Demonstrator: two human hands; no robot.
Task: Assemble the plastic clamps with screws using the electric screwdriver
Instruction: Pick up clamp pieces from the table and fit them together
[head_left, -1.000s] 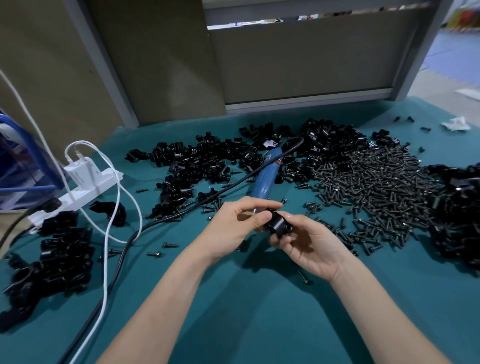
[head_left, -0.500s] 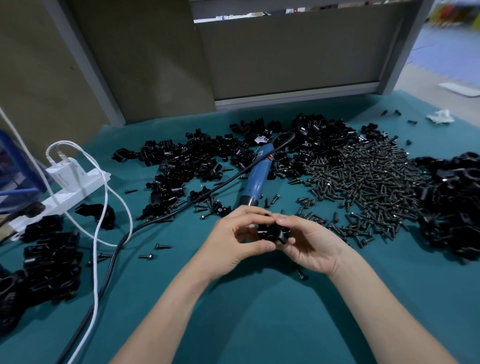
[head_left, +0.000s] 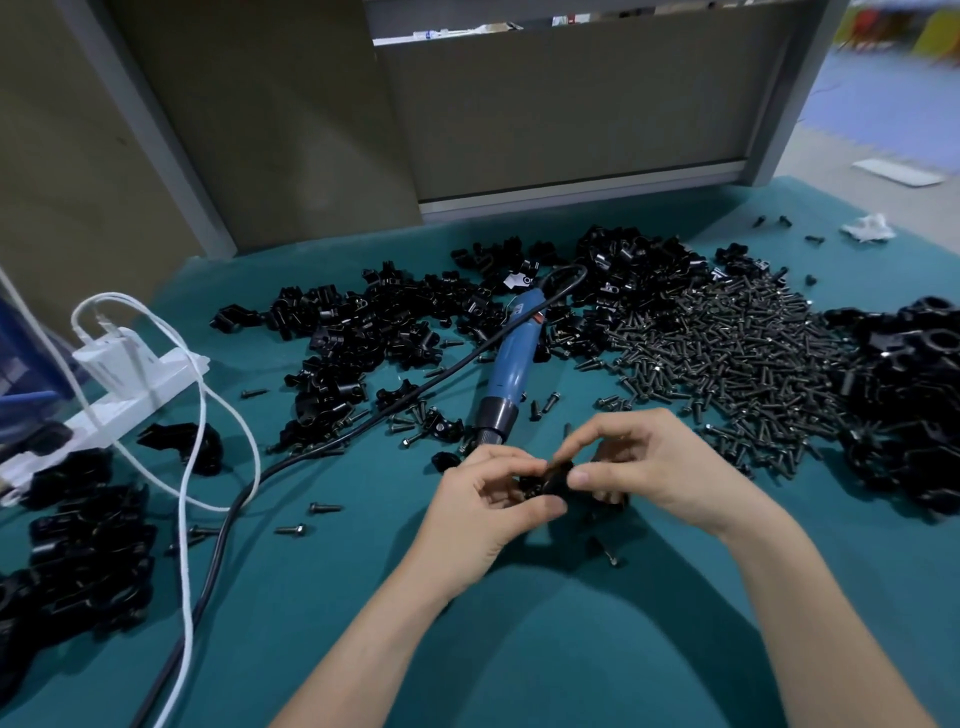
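Two hands are seen close together above the near middle of the table; the left hand (head_left: 483, 514) is curled round one small black plastic clamp (head_left: 549, 480) with the thumb laid under it, and the right hand (head_left: 655, 467) pinches the same clamp from the other side between thumb and bent forefinger; most of the clamp is covered by fingers and blurred, so its shape and any screw in it cannot be made out.

One dark screw (head_left: 605, 551) is seen on the cloth just below the hands, half lost in their shadow; two more loose screws (head_left: 324, 507) lie to the left.

One electric screwdriver (head_left: 511, 364), with a blue barrel and a black ribbed collar, is laid just beyond the hands, untouched, its tip hidden behind the left fingers; one black cable (head_left: 311, 452) is trailed from it toward the near left edge.

A heap of dark metal screws (head_left: 727, 364), too many to count, is spread to the right of the screwdriver; three heaps of glossy black clamps are seen: one behind (head_left: 374, 332), one at the right (head_left: 914, 405) cut off by the frame, one at the left (head_left: 78, 545) likewise cut off.

The table (head_left: 519, 649) is covered in smooth teal cloth; one white power strip (head_left: 130, 384) with looping white cable (head_left: 192, 493) is seen far left; one crumpled white scrap (head_left: 867, 228) lies far right.
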